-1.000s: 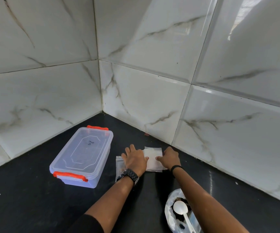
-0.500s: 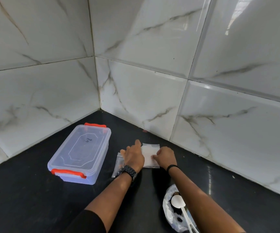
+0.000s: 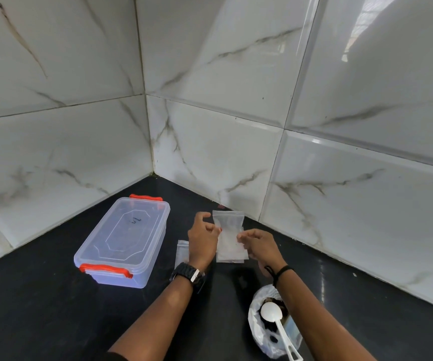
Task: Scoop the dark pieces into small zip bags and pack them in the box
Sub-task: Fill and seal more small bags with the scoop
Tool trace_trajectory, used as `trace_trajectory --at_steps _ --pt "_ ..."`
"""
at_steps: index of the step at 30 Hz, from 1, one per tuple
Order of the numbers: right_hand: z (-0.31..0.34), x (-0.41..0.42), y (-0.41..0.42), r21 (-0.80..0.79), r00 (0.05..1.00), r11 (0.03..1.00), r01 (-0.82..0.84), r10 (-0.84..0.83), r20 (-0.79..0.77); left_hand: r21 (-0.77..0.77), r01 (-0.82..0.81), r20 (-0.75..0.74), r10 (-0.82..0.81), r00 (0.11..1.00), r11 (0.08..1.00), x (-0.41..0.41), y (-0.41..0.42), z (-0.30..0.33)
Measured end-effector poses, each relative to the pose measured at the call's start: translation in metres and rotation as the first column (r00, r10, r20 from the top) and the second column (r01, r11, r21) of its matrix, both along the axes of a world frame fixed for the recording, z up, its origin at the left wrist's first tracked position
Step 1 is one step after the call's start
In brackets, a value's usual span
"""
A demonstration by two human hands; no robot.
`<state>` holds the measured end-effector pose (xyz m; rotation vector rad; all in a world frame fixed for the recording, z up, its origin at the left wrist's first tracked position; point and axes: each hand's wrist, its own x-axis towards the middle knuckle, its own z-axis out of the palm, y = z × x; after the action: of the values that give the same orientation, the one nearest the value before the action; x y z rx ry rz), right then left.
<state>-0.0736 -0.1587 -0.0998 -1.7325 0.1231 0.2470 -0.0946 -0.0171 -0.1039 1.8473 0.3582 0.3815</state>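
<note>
Head view: left hand (image 3: 202,237) and right hand (image 3: 258,244) both raised over the black desk (image 3: 54,316), in the corner of the marble-tiled walls (image 3: 210,74). Left hand pinches the left edge of a small clear zip bag (image 3: 228,230) between thumb and fingers, other fingers curled. The right hand's curled fingertips are at the bag's right edge; contact looks like a pinch but is partly hidden by the bag. Bag is upright between the two hands, seal end up, looks empty.

More zip bags (image 3: 232,255) lie flat on the desk directly under and between the hands. Another clear bag (image 3: 182,252) lies flat just left of the left wrist, partly hidden by it.

Clear plastic box (image 3: 124,239) with orange latches, lid on, sits on the desk well to the left of the left hand.

A crumpled plastic bag (image 3: 255,332) holding the dark pieces (image 3: 268,330) sits below the right forearm, near the bottom edge. White spoon (image 3: 274,315) rests in it, bowl up over the pieces, handle toward the camera.

Black watch (image 3: 186,273) on left wrist, black band (image 3: 279,272) on right wrist.
</note>
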Motion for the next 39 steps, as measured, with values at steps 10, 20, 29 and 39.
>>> trace_trajectory --at_steps 10,20,29,39 --pt "0.041 -0.081 -0.037 -0.18 0.958 0.977 -0.115 0.157 0.24 0.079 0.19 0.097 -0.198 0.975 0.979 -0.106 -0.014 0.02" --pt "0.054 -0.169 -0.043 -0.432 0.865 0.897 -0.091 0.286 0.412 0.191 0.001 0.143 -0.028 0.989 0.982 -0.195 -0.032 0.018" --pt "0.03 -0.221 -0.036 -0.259 0.873 0.963 -0.074 0.188 0.451 -0.511 0.136 0.031 -0.141 0.99 0.849 -0.235 -0.063 0.014" --pt "0.023 -0.235 -0.043 -0.249 0.857 0.966 -0.072 0.188 0.48 -0.593 0.17 0.093 -0.143 0.985 0.787 -0.235 -0.063 0.02"
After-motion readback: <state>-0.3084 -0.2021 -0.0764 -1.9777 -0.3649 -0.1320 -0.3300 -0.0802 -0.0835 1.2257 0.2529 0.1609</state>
